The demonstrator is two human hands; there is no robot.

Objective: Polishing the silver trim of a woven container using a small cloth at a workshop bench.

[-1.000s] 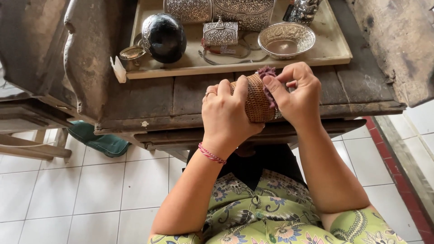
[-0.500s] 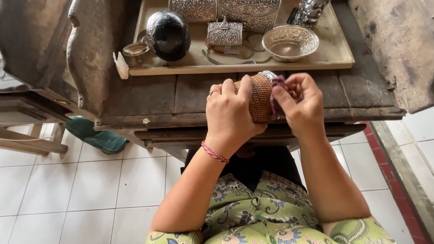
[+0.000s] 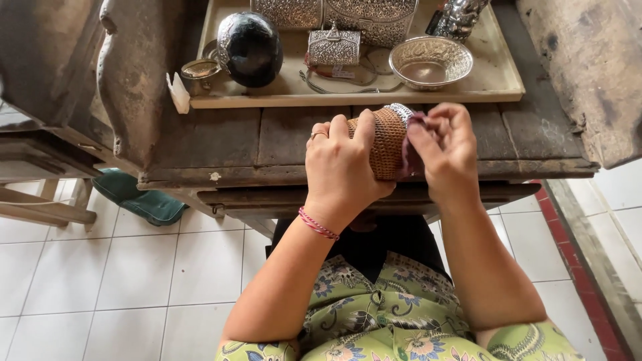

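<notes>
Woven brown basket (image 3: 386, 144) with a silver rim sits gripped in the left hand (image 3: 344, 164), while the right hand (image 3: 447, 150) pinches a purplish cloth (image 3: 409, 150) against its rim end.

Craft workshop: worn wooden workbench (image 3: 221, 144), tray (image 3: 495, 83) of embossed silverware, tiled floor (image 3: 100, 267).

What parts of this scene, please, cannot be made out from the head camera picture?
- Woven container: its near side is covered by the left hand.
- Dark cloth: mostly behind the right hand.
- Two embossed silver boxes: cut off by the top edge.
- Green item under the wooden table: partly hidden.
</notes>
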